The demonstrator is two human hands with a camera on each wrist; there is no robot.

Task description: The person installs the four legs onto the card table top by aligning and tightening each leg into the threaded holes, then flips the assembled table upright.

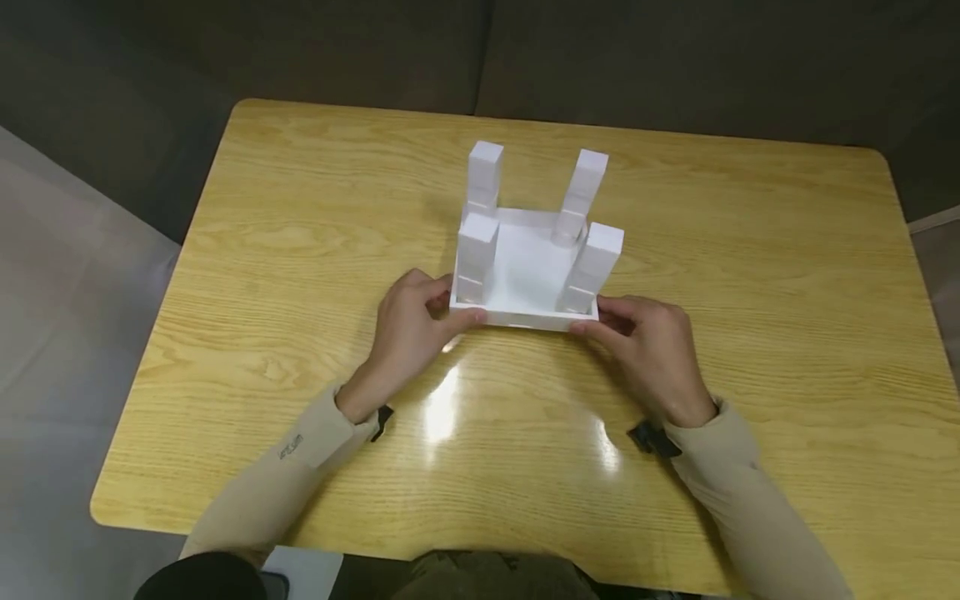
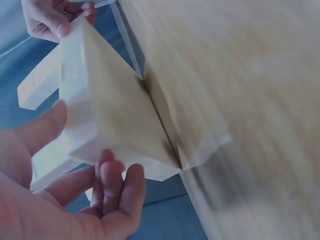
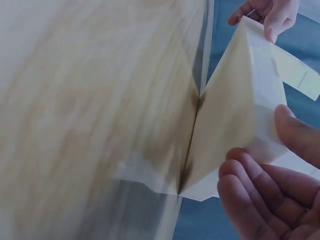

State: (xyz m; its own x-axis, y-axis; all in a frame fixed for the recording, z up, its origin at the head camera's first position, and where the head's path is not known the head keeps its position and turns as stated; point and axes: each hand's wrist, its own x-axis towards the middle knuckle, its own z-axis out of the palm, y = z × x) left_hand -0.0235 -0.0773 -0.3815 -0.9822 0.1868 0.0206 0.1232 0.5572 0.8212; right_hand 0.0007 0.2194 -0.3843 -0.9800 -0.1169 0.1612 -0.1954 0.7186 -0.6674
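Observation:
A white shallow square tray [image 1: 525, 271] with raised rims carries a square white post [image 1: 480, 250] at each corner, like a small table turned legs-up. My left hand [image 1: 408, 325] grips its near left corner, thumb on the front rim and fingers at the side. At the near right corner my right hand [image 1: 656, 346] holds it the same way. Both wrist views show the tray's underside [image 2: 120, 100] tilted: the near edge is lifted, while the far edge meets the tabletop. In the right wrist view the thumb [image 3: 297, 132] presses the rim.
A light wood-grain table [image 1: 300, 242] with rounded corners lies under everything, glossy with light reflections. Dark grey panels [image 1: 337, 50] stand behind its far edge. At the bottom left of the head view, a dark rounded object [image 1: 202, 577] overlaps the near edge.

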